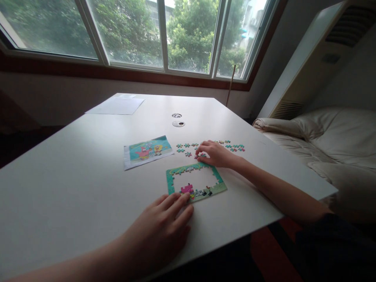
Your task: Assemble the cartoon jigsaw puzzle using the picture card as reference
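Left hand (167, 219), fingers loosely extended, rests on near-left edge of puzzle border (170, 180), probably steadying it. Right hand (219, 154), fingers curled narrow among loose pieces (187, 145) beyond border; grip on one, cannot tell. Pieces spaced apart, likely for easy sorting. Printed picture (149, 152) beyond border, leftward, presumably reference. Border: teal, notched inside, pink patch (187, 188) near-left, centre unfilled.

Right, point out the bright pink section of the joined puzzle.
The pink patch just beyond the left hand, near the lower-left corner of the border; the border is mostly teal and green.
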Available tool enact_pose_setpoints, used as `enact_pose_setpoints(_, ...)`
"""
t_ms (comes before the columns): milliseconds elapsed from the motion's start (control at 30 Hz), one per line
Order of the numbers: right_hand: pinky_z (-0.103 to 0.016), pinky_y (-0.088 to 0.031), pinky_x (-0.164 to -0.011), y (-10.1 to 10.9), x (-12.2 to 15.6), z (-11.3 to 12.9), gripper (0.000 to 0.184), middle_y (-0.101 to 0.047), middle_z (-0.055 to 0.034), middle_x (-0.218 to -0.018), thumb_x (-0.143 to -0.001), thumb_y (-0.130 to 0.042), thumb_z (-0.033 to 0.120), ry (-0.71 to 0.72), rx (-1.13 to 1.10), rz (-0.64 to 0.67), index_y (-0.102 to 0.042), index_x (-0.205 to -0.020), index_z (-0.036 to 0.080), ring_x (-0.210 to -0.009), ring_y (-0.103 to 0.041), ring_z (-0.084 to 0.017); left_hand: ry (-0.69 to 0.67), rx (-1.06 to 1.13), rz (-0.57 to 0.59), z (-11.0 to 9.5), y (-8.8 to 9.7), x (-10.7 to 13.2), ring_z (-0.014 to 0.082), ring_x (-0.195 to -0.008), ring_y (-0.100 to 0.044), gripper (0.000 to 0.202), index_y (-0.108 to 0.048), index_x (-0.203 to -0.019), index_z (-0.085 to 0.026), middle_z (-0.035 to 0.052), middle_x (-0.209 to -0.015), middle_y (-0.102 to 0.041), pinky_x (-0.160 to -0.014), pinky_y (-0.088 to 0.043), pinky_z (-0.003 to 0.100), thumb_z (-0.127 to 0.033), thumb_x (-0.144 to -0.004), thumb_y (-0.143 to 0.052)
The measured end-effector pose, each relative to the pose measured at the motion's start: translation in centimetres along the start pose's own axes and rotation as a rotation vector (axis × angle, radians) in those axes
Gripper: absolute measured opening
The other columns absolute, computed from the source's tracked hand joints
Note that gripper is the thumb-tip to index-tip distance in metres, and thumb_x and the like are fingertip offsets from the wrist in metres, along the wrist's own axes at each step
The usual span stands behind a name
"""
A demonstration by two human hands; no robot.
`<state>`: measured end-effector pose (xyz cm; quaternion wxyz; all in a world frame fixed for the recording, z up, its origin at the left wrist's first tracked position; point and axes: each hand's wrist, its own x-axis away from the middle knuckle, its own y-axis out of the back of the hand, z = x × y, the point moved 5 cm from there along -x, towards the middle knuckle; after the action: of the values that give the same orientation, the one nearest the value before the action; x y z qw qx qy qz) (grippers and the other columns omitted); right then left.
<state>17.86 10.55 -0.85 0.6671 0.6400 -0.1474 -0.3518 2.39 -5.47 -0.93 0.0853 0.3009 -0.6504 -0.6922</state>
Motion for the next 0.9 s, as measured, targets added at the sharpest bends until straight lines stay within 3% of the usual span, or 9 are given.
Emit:
enact_pose_setpoints(400,-0.033,-0.037,-0.082,-0.2,-0.4,-0.5,0.016,-0.059,-0.0103,-0.094,-0.082,-0.059,0.027,-0.046,-0.110,0.220,-0.062,-0.091,0.015,-0.093,-0.050,-0.021,0.014,0.030,0.019,0.2,-0.2,-0.1,0.0275,-0.099,-0.056,0.026,-0.057,-0.107,-0.016,0.0124,-0.118,-0.058,-0.081,-0.048,0.042,-0.018,-0.086,-0.041)
enact_pose_setpoints(533,-0.032,-0.037,-0.081,-0.1,-0.3,-0.7,0.014,-0.059,-0.0090,-0.093,-0.080,-0.062,0.025,-0.046,-0.152,0.170,-0.058,-0.088,0.014,-0.090,-0.050,-0.019,0.006,0.013,0.023,0.1,-0.1,-0.1,0.0282,-0.099,-0.056,0.026,-0.057,-0.107,-0.016,0.0131,-0.119,-0.058,-0.080,-0.048,0.043,-0.019,-0.088,-0.040)
enact_pose_setpoints(700,-0.024,-0.038,-0.064,0.6,0.1,0.3,0.011,-0.059,-0.0012,-0.074,-0.078,-0.062,0.024,-0.096,-0.341,0.088,-0.057,-0.079,0.015,-0.068,-0.050,-0.011,0.007,0.010,0.016,0.0,-0.2,-0.1,0.0288,-0.100,-0.056,0.025,-0.057,-0.107,-0.016,0.0129,-0.119,-0.058,-0.080,-0.048,0.044,-0.020,-0.087,-0.042)
enact_pose_setpoints(900,-0.022,-0.041,-0.062,1.4,0.5,3.0,0.017,-0.067,-0.0033,-0.079,-0.079,-0.062,0.026,-0.046,-0.695,0.111,-0.061,-0.091,0.014,-0.071,-0.059,-0.010,0.003,0.008,0.006,0.0,-0.1,-0.1,0.0273,-0.100,-0.056,0.024,-0.057,-0.107,-0.016,0.0132,-0.119,-0.057,-0.082,-0.048,0.042,-0.019,-0.087,-0.043)
